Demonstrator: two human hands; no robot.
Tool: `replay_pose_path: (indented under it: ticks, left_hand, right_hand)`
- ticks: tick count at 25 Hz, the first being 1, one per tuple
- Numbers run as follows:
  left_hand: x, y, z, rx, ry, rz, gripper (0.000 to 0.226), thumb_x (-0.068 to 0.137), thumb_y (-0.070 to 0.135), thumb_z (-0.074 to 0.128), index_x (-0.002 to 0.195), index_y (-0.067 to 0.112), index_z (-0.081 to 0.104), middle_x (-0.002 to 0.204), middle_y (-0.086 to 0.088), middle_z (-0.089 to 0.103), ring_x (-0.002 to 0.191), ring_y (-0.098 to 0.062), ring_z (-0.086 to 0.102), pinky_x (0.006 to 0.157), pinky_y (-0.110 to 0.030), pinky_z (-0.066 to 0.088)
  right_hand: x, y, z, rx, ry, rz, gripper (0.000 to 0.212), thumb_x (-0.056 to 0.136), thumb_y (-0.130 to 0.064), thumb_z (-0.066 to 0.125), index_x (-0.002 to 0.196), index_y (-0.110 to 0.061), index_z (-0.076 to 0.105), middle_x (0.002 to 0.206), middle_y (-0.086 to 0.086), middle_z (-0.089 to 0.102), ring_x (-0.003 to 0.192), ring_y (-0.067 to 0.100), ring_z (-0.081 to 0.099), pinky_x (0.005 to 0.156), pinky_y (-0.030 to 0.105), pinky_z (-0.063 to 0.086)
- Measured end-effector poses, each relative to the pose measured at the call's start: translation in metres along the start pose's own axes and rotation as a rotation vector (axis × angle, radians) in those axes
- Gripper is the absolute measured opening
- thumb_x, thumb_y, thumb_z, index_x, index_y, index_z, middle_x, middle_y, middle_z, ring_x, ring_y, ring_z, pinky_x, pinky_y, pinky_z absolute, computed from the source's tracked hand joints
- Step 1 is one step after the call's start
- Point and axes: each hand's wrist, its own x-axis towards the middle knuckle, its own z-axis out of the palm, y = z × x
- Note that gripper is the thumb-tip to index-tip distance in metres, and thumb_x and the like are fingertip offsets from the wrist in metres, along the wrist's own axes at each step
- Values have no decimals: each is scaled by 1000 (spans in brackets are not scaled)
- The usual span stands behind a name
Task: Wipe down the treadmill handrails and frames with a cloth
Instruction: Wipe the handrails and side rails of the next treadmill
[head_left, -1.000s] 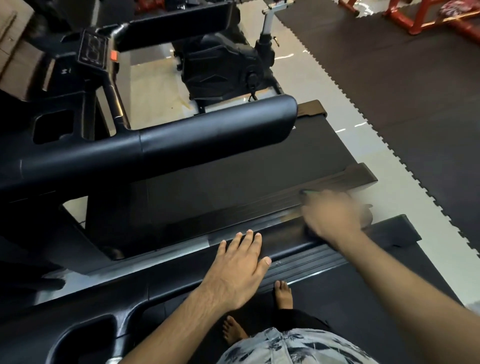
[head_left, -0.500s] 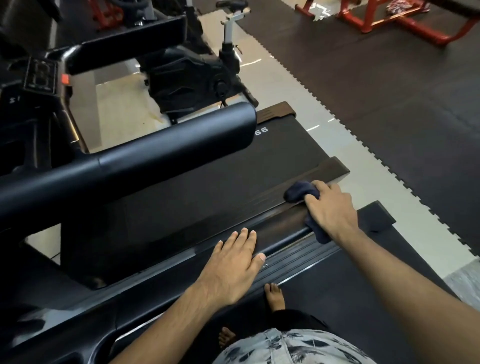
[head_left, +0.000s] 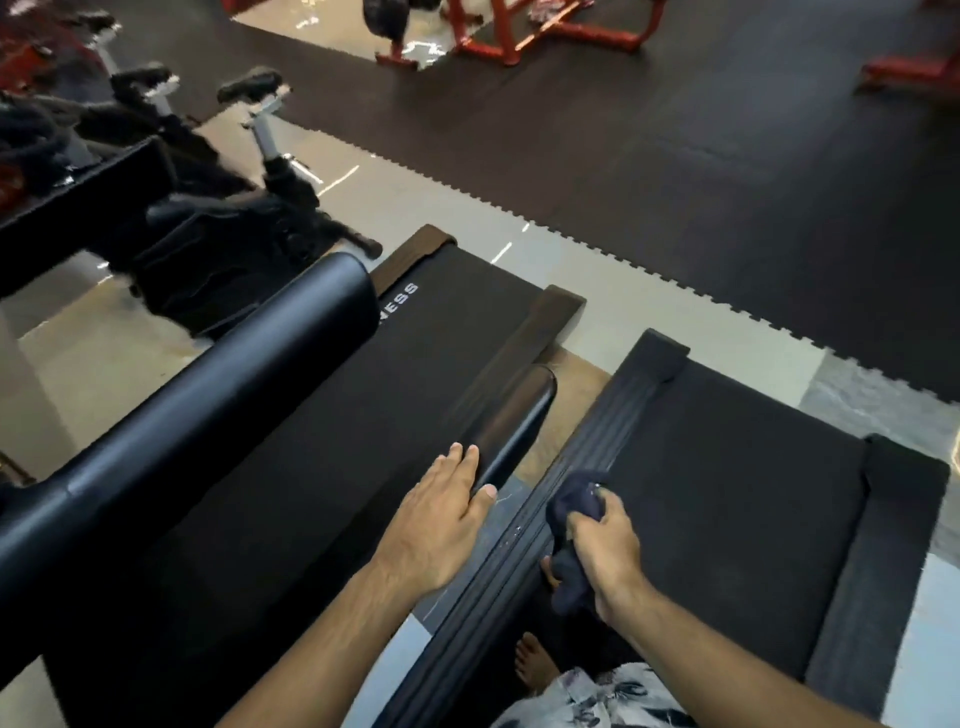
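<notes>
Nearest to us, our right hand (head_left: 605, 548) has its fingers (head_left: 587, 522) curled tight around a dark navy, crumpled soft cloth (head_left: 574, 506), which bulges out past the knuckles at about twelve o'clock of the fist and trails below it towards six. The wad presses on the ribbed black side rail (head_left: 524, 551) of the treadmill we stand on, just beside its dark running belt (head_left: 727, 467).

We judge the cloth light and limp, with no stiffness of its own, so it needs bunching in the palm as it is now; a loose corner would drag or slip out on a long stroke. The rail's ridges look likely to catch lint, so firm pressure along the grooves seems wiser than across them.

At nine o'clock of the cloth, our left hand (head_left: 441, 525) lies flat, fingers spread and holding nothing, on the smooth, glossy black short handrail (head_left: 511, 431) of the neighbouring treadmill, thumb hooked over its edge. That surface looks hard and slick, an easy wipe.

Further out, at ten o'clock, a thick black padded handrail (head_left: 208, 384) crosses over the neighbouring belt; beyond lie the dark rubber floor mats (head_left: 675, 156).
</notes>
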Motion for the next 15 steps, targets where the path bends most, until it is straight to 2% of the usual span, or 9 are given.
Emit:
replay_pose_path:
  ticks: [2, 4, 7, 10, 12, 15]
  left_hand:
    - [0, -1, 0, -11, 1, 21, 59, 104, 46, 26, 156, 25, 9, 163, 9, 2, 149, -5, 0, 119, -25, 3]
    - [0, -5, 2, -79, 18, 29, 56, 104, 44, 28, 155, 27, 14, 162, 12, 6, 148, -1, 1, 118, -22, 3]
    - [0, -9, 3, -251, 47, 5, 50, 105, 38, 32, 153, 27, 25, 161, 14, 16, 146, 5, 7, 120, -21, 6]
    - [0, -12, 2, -328, 53, -13, 47, 105, 34, 34, 151, 29, 31, 159, 16, 22, 144, 8, 12, 122, -26, 10]
    - [1, -11, 1, -327, 37, -31, 46, 105, 35, 34, 152, 30, 30, 159, 19, 20, 144, 10, 11, 123, -27, 10]
    - [2, -9, 1, -302, 20, -53, 47, 105, 37, 33, 152, 30, 29, 160, 19, 18, 144, 10, 9, 123, -27, 8]
  right_hand:
    - [-13, -1, 7, 84, 6, -78, 67, 85, -13, 56, 145, -38, 39, 123, 0, 62, 100, 22, 63, 86, 40, 54]
    - [-25, -25, 23, 288, -61, -149, 77, 78, -15, 56, 147, -44, 35, 132, 0, 59, 113, 23, 60, 95, 43, 51]
    - [-33, -60, 60, 603, -141, -203, 92, 66, -24, 54, 153, -39, 27, 156, -3, 38, 141, 16, 39, 116, 45, 35]
    - [-31, -71, 80, 791, -2, -223, 78, 81, -40, 52, 154, -38, 27, 160, -13, 30, 145, 4, 29, 121, 39, 25]
    - [-17, -74, 85, 798, 83, -215, 64, 90, -46, 49, 151, -40, 33, 157, -14, 35, 143, 3, 32, 120, 39, 28]
    - [2, -72, 87, 817, 144, -198, 52, 93, -45, 50, 144, -43, 43, 150, -11, 44, 138, 5, 41, 116, 37, 34]
